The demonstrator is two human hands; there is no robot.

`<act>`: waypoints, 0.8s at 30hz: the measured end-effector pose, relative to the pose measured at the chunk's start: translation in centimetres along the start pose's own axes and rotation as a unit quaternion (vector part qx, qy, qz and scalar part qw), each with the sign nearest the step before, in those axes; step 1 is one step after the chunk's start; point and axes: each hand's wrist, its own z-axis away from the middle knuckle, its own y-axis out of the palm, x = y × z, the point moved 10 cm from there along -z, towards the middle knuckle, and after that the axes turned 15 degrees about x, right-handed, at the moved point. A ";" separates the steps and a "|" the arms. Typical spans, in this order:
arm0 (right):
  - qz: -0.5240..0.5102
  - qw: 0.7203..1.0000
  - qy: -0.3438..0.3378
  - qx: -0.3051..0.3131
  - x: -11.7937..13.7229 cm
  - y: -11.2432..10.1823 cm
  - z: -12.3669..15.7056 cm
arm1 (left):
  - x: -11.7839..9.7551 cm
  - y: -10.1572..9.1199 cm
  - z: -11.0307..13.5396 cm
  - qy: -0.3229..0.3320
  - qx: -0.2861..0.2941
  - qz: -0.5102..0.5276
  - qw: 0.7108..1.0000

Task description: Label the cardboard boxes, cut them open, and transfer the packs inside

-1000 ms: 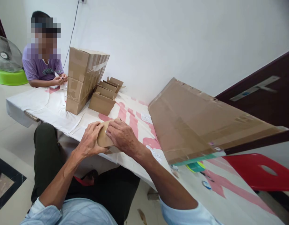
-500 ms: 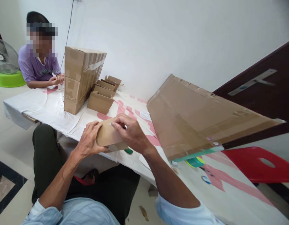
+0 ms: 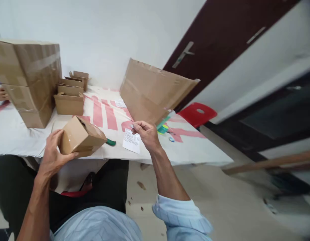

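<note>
My left hand (image 3: 53, 154) is closed on a small cardboard box (image 3: 81, 138), which it holds tilted at the table's front edge. A strip of clear tape shines on the box's side, and a dark gap shows along its top. My right hand (image 3: 147, 133) is raised over the table, apart from the box. Between its thumb and forefinger a small white piece (image 3: 132, 126) shows; its kind cannot be made out. Just below that hand lies a sheet of paper with handwriting (image 3: 131, 142). A green-handled object (image 3: 110, 142) lies beside the box, partly hidden.
Stacked taped cartons (image 3: 31, 83) stand at the left, with several open small boxes (image 3: 69, 102) beside them. A large cardboard piece (image 3: 150, 88) leans at the back. Tape rolls (image 3: 163, 129) lie right of it, near a red stool (image 3: 197, 113). A co-worker's hand (image 3: 0, 94) shows far left.
My right hand has left the box and moved right, pinching the small white piece. The left hand still holds the box, now tilted differently. The view has swung right.
</note>
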 end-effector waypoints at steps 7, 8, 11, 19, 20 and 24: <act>0.186 0.963 0.138 -0.139 -12.7 -11.1 7.8 | 0.3 -1.2 -1.3 -0.025 0.002 -0.027 0.999; 0.200 0.958 0.150 -0.138 -13.9 -11.4 8.4 | 0.5 -1.2 -1.4 -0.032 0.002 -0.030 0.999; 0.219 0.953 0.172 -0.121 -16.6 -10.7 9.0 | 0.8 -1.3 -1.8 -0.054 0.002 -0.032 0.998; 0.292 0.929 0.226 -0.039 -20.1 -7.7 6.2 | 0.6 -1.3 -2.2 -0.077 0.008 -0.017 0.997; 0.301 0.924 0.232 -0.030 -20.2 -7.6 6.0 | 0.6 -1.3 -2.1 -0.078 0.008 -0.017 0.997; 0.337 0.908 0.248 0.003 -20.6 -7.2 5.4 | 0.7 -1.3 -2.1 -0.076 0.008 -0.025 0.997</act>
